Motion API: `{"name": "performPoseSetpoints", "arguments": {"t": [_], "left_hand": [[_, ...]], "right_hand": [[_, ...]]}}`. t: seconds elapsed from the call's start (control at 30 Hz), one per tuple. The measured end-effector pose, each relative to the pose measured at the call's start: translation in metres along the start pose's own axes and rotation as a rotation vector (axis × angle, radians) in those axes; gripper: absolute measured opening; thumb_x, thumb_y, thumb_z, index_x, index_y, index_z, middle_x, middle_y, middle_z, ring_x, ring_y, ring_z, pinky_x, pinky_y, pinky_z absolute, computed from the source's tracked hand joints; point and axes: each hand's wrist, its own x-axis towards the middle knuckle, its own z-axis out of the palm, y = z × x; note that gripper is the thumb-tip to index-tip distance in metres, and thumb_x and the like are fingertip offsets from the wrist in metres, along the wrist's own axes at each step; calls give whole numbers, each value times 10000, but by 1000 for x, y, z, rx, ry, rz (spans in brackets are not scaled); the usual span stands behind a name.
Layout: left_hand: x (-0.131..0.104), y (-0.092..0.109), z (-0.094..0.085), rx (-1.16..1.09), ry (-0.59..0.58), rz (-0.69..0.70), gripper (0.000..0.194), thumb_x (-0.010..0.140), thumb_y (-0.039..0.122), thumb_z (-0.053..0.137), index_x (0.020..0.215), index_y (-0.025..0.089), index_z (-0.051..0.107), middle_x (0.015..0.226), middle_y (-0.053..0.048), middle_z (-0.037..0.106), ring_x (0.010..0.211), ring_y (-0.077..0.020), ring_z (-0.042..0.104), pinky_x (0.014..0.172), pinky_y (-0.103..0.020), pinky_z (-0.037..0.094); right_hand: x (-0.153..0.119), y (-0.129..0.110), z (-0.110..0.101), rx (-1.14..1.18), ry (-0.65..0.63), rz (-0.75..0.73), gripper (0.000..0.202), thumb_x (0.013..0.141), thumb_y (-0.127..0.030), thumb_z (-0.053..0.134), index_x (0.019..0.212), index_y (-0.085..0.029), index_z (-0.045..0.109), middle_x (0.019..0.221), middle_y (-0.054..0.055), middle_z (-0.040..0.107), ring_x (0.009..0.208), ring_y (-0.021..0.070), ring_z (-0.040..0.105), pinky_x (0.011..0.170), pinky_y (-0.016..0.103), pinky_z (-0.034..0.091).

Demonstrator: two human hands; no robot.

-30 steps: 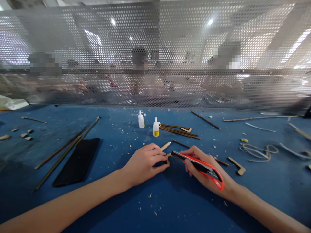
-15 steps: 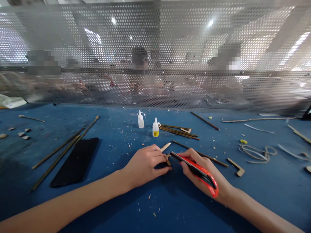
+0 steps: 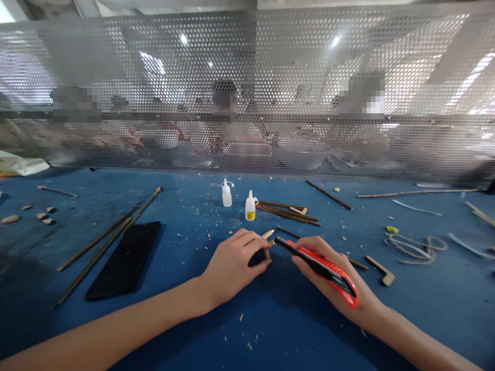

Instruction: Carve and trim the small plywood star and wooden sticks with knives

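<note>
My right hand (image 3: 328, 268) is closed around a red and black utility knife (image 3: 325, 270). The knife's tip points left, close to the fingers of my left hand (image 3: 235, 265). Those fingers are closed on a small wooden piece (image 3: 267, 252) held low over the table. A pale pointed end (image 3: 268, 234) shows just beyond the fingertips; whether it belongs to the same piece I cannot tell. A dark thin stick (image 3: 288, 232) lies behind the knife and passes partly under my right hand.
Two small glue bottles (image 3: 250, 207) stand ahead, beside a bundle of thin sticks (image 3: 290, 214). A black phone-like slab (image 3: 126, 260) and long sticks (image 3: 96, 257) lie left. Right are an L-shaped wooden piece (image 3: 381, 270) and tangled cord (image 3: 417, 247). A perforated metal screen (image 3: 247, 93) fronts several people.
The knife and my right hand have shifted slightly right. My left fingers have moved a little on the wooden piece. The whole view has also shifted slightly.
</note>
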Motion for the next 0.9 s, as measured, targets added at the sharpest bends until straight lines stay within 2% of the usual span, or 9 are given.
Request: {"name": "performPoseSetpoints", "arguments": {"t": [0.07,0.2,0.3,0.4,0.47,0.53,0.63,0.8,0.9], "left_hand": [[1,-2,-3,-119,-8,-80,278,876,125,697,1133,223,660,1119,-19,675,999,-177,650,904,-334,534],[4,-1,-7,-244,-40,-183,271,871,90,689,1097,239,673,1104,-2,658,942,-147,655,869,-294,532],[5,0,-7,-242,-30,-202,235,883,118,690,1084,238,695,1074,-8,674,939,-159,652,869,-310,523],[5,0,-7,-264,-19,-204,198,887,160,703,1071,232,717,990,-10,692,846,-150,649,760,-274,528],[5,1,-7,-275,-27,-207,182,886,172,706,1054,235,736,957,-10,704,781,-141,641,701,-259,520],[6,2,-8,-272,-37,-207,176,886,178,706,1041,248,753,960,-9,723,750,-138,639,693,-261,520],[6,4,-9,-267,-34,-215,161,884,206,717,1028,259,767,952,-5,752,750,-148,664,704,-274,536],[6,6,-9,-298,-15,-198,127,891,250,720,1009,241,767,963,-15,771,841,-176,717,774,-296,566],[5,6,-9,-261,-11,-181,129,888,253,727,1012,250,761,961,-5,767,857,-173,715,802,-305,560]], "right_hand": [[-3,0,-6,-1,27,-6,210,968,-359,585,1157,-271,555,901,1,702,714,143,653,687,250,512],[-4,8,-10,105,10,27,317,957,-363,592,1254,-275,523,945,36,718,814,188,698,738,287,544],[-2,13,-8,191,22,100,316,997,-390,503,1290,-273,527,1067,73,715,938,213,698,853,351,553],[1,11,-8,355,60,157,328,1031,-425,412,1289,-271,545,1111,74,698,973,208,682,903,377,547],[1,6,-9,472,93,172,334,1024,-457,424,1277,-268,535,1080,69,692,978,210,675,895,379,556],[2,0,-10,519,136,178,331,990,-480,502,1249,-275,502,1020,52,671,953,208,672,850,369,572],[4,-5,-10,534,160,203,366,942,-476,596,1211,-288,434,986,17,600,815,178,675,679,319,590],[4,0,-5,465,28,267,474,985,-540,467,1364,-300,311,1191,82,582,543,93,576,382,228,460],[-1,6,-3,353,8,321,506,998,-552,423,1397,-261,314,1150,89,621,530,84,519,443,242,475]]}}
